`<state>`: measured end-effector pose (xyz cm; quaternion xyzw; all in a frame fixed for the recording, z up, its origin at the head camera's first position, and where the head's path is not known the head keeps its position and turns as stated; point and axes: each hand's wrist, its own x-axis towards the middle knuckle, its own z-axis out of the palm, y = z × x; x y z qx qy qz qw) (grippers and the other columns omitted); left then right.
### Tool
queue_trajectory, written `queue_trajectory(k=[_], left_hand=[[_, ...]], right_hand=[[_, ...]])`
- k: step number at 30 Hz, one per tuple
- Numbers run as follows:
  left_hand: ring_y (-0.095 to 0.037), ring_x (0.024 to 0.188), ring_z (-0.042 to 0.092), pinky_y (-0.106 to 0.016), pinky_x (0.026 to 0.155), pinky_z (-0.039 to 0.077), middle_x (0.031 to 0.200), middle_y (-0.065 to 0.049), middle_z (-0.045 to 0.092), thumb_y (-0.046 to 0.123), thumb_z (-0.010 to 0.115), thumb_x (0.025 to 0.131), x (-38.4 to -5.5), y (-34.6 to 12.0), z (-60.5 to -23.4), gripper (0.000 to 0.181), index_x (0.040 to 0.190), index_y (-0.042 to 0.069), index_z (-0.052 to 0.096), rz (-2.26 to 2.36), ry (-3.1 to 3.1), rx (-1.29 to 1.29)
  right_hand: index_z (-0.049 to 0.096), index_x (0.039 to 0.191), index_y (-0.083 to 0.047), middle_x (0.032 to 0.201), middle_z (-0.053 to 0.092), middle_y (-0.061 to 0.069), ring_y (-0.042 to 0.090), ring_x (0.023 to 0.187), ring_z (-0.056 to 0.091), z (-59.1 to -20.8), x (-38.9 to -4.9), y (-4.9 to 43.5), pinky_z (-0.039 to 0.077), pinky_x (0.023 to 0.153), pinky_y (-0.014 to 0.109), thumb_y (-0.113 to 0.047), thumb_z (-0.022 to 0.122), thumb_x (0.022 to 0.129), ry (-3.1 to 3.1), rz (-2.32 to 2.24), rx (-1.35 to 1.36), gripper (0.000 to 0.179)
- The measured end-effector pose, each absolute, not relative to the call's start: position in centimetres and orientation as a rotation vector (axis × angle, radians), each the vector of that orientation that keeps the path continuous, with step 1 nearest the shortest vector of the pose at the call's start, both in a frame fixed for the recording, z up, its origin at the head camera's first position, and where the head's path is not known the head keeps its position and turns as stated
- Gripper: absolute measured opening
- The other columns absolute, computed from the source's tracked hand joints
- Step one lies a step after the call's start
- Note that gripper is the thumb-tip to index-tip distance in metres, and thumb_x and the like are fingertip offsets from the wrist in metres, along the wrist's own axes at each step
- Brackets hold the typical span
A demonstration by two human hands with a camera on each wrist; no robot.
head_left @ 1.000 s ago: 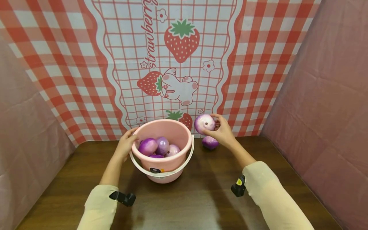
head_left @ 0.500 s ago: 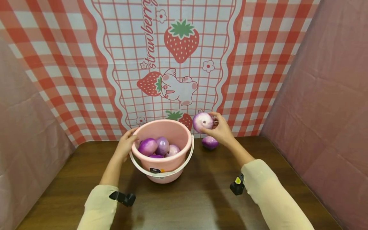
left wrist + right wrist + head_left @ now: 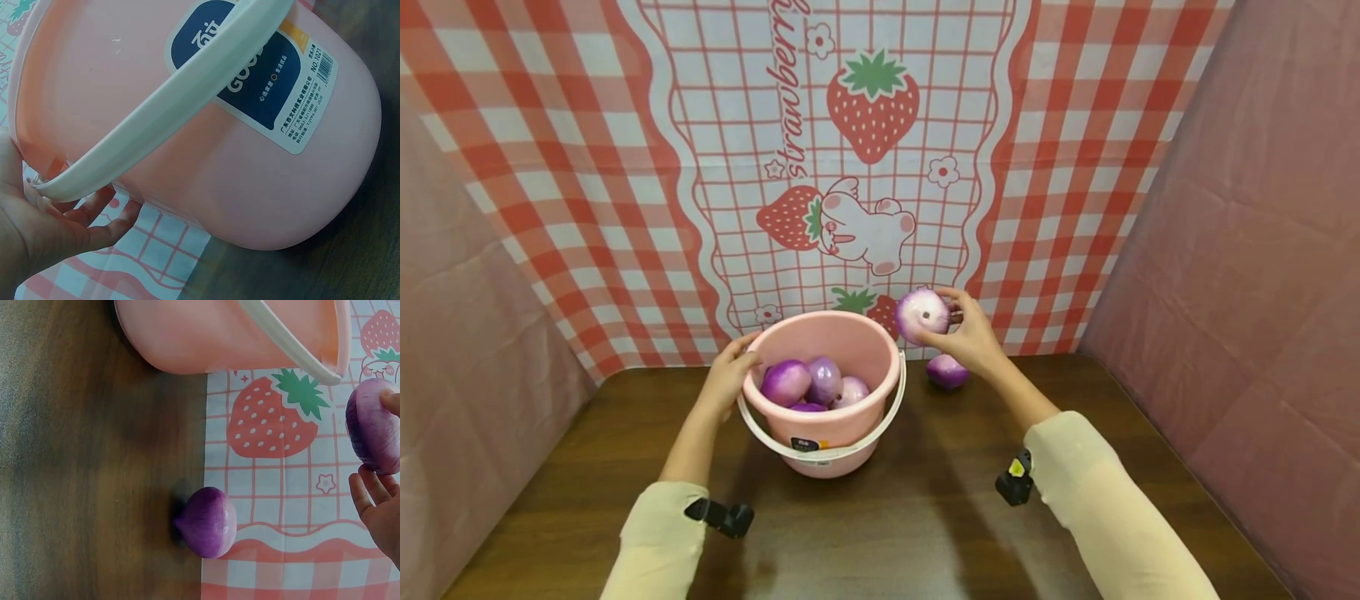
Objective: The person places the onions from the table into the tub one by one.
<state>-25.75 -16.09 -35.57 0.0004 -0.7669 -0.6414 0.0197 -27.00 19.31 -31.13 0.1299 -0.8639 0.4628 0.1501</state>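
Note:
A pink bucket (image 3: 827, 437) with a white handle (image 3: 156, 115) stands upright on the table and holds several purple onions (image 3: 786, 383). My left hand (image 3: 730, 379) grips the bucket's rim at its left side, thumb over the edge and fingers against the outside, close to where the handle joins. Up and to the right of the bucket, my right hand (image 3: 973, 337) holds a purple-and-white onion (image 3: 922, 317) between thumb and fingers, its pale end facing me. Below that hand another purple onion (image 3: 209, 522) lies on the table, apart from the bucket.
The brown wooden table (image 3: 850, 542) meets a strawberry-print checked cloth (image 3: 872, 217) hanging behind it. Pink cloth walls (image 3: 1247, 250) rise on both sides. A small black camera (image 3: 722, 517) is strapped to each wrist.
My right hand has moved slightly left and upward with the onion, nearer to the bucket's rim. The left hand, the bucket and the onion on the table stay in place.

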Motion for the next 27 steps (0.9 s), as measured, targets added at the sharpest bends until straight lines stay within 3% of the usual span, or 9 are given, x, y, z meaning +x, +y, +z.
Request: queue_trajectory(k=[7, 18, 27], left_hand=[[-0.022, 0.106, 0.051, -0.012, 0.078, 0.048, 0.122, -0.022, 0.047, 0.011, 0.045, 0.090, -25.7, -16.1, -35.5, 0.054, 0.143, 0.009, 0.037, -1.990, -2.372, -0.004], [-0.027, 0.113, 0.049, -0.013, 0.080, 0.047, 0.127, -0.023, 0.046, 0.012, 0.045, 0.090, -25.6, -16.1, -35.5, 0.055, 0.144, 0.010, 0.035, -1.993, -2.377, -0.005], [-0.026, 0.110, 0.050, -0.012, 0.079, 0.046, 0.123, -0.022, 0.047, 0.013, 0.045, 0.090, -25.7, -16.1, -35.6, 0.055, 0.144, 0.010, 0.036, -1.985, -2.378, 0.001]], right_hand=[[0.044, 0.133, -0.016, 0.115, 0.047, 0.017, 0.032, 0.105, 0.053, -31.1, -27.1, 18.8, 0.051, 0.080, 0.039, -0.027, 0.081, 0.070, -2.488, 1.336, 0.363, 0.073], [0.047, 0.130, -0.013, 0.113, 0.049, 0.016, 0.030, 0.100, 0.054, -30.9, -27.3, 18.3, 0.048, 0.073, 0.029, -0.024, 0.080, 0.070, -2.450, 1.337, 0.403, 0.069], [0.047, 0.130, -0.014, 0.116, 0.047, 0.016, 0.031, 0.102, 0.054, -30.6, -27.3, 17.5, 0.049, 0.075, 0.031, -0.025, 0.080, 0.071, -2.453, 1.323, 0.438, 0.069]])
